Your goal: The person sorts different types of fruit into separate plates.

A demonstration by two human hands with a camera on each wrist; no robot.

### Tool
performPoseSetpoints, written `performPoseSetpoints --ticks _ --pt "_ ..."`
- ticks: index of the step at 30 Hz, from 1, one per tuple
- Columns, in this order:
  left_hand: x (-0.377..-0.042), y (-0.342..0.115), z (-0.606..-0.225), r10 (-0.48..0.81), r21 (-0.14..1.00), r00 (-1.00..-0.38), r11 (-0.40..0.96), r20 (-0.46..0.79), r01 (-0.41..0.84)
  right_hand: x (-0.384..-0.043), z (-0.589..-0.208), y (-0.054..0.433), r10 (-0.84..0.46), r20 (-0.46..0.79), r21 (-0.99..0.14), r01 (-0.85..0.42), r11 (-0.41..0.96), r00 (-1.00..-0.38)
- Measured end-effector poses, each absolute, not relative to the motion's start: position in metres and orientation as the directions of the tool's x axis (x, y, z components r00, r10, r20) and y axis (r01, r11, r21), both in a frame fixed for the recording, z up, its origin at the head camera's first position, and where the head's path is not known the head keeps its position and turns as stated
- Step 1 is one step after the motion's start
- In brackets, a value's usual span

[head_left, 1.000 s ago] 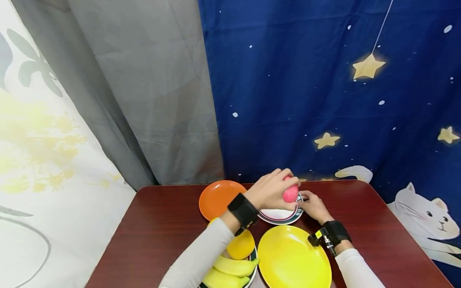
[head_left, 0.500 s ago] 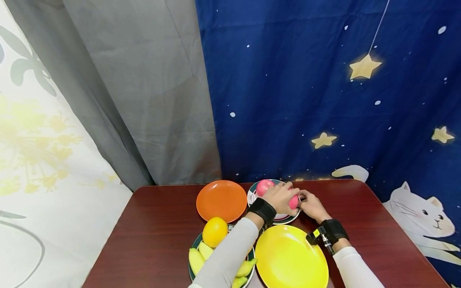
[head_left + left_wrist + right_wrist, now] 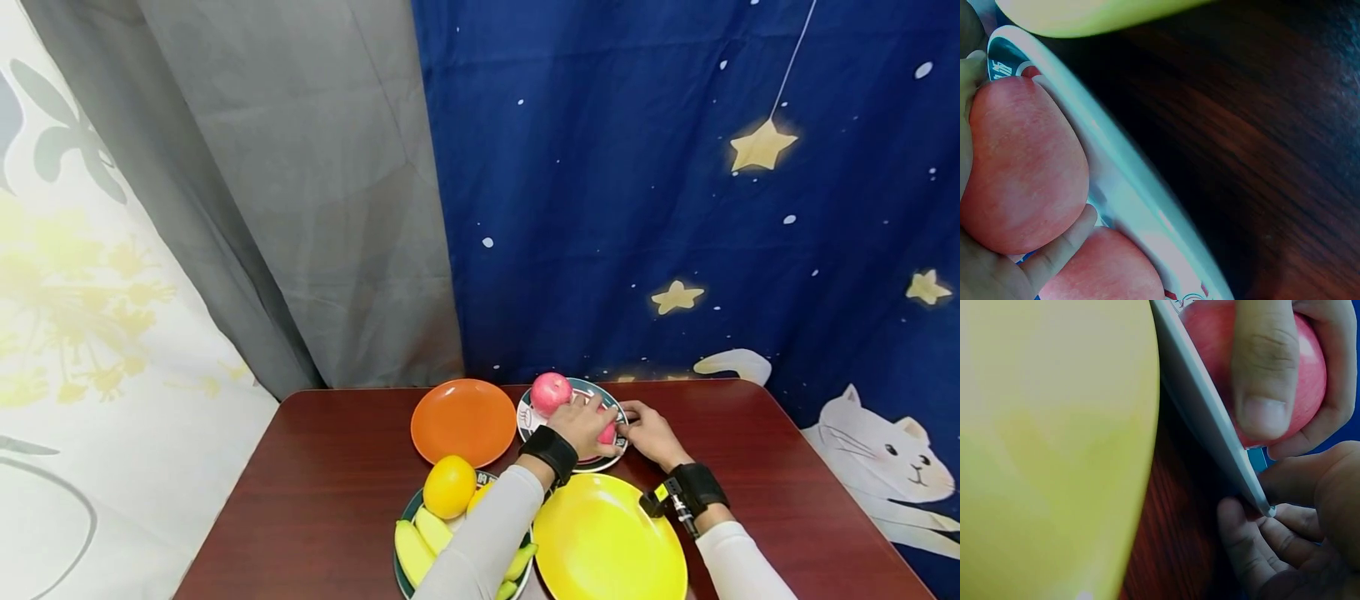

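My left hand [image 3: 579, 423] grips a pinkish-red apple [image 3: 607, 432] low over a white plate with a dark green patterned rim [image 3: 592, 387]. In the left wrist view the fingers curl round this apple [image 3: 1025, 162], just inside the plate's rim [image 3: 1141, 178]. A second apple [image 3: 550, 392] sits at the plate's back left. On the plate's right side, my right hand [image 3: 651, 433] pinches the edge. The right wrist view shows that thumb and fingers [image 3: 1241, 537] on either face of the rim, close beneath the held apple [image 3: 1210, 340].
An orange plate [image 3: 463, 421] lies left of the white one. Nearer stands a green-rimmed plate [image 3: 402, 575] bearing bananas [image 3: 414, 550] and round yellow-orange fruit [image 3: 450, 487], partly hidden by the left sleeve. A large yellow plate [image 3: 611, 533] lies in front, on the dark red table [image 3: 330, 475].
My left hand has brought the apple rightward and down onto the plate, uncovering the second apple. My right hand has stayed at the plate's rim.
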State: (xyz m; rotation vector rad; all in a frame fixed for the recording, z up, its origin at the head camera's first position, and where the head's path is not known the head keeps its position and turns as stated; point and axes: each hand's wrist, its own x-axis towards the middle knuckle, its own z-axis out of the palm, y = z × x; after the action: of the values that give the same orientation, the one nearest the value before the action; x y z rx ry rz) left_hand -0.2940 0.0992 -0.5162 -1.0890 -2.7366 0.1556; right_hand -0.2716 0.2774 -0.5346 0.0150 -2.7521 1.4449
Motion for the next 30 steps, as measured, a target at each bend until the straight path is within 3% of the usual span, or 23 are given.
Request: performPoseSetpoints --ticks 7,10,17,24,30 --pt "-0.294 0.095 -0.516 0.701 -0.175 -0.698 0.713 0.148 0.679 -0.277 -0.549 0.283 -0.042 0.105 -0.830 -0.111 0.546 -0.994" --pt "-0.295 0.094 -0.509 0.715 -0.177 -0.685 0.699 0.142 0.693 -0.277 -0.547 0.283 -0.037 0.077 -0.827 -0.085 0.556 -0.996" --pt "-0.287 0.081 -0.450 0.765 -0.163 -0.629 0.644 0.141 0.747 -0.266 -0.533 0.284 -0.044 0.022 -0.819 -0.043 0.572 -0.999" --pt "-0.267 0.037 -0.394 0.753 -0.080 -0.627 0.650 0.203 0.755 -0.238 -0.527 0.294 -0.071 0.028 -0.802 -0.065 0.593 -0.997" --pt "-0.236 -0.018 -0.379 0.732 -0.017 -0.627 0.654 0.268 0.756 -0.207 -0.522 0.297 -0.152 -0.001 -0.787 -0.093 0.609 -0.988"
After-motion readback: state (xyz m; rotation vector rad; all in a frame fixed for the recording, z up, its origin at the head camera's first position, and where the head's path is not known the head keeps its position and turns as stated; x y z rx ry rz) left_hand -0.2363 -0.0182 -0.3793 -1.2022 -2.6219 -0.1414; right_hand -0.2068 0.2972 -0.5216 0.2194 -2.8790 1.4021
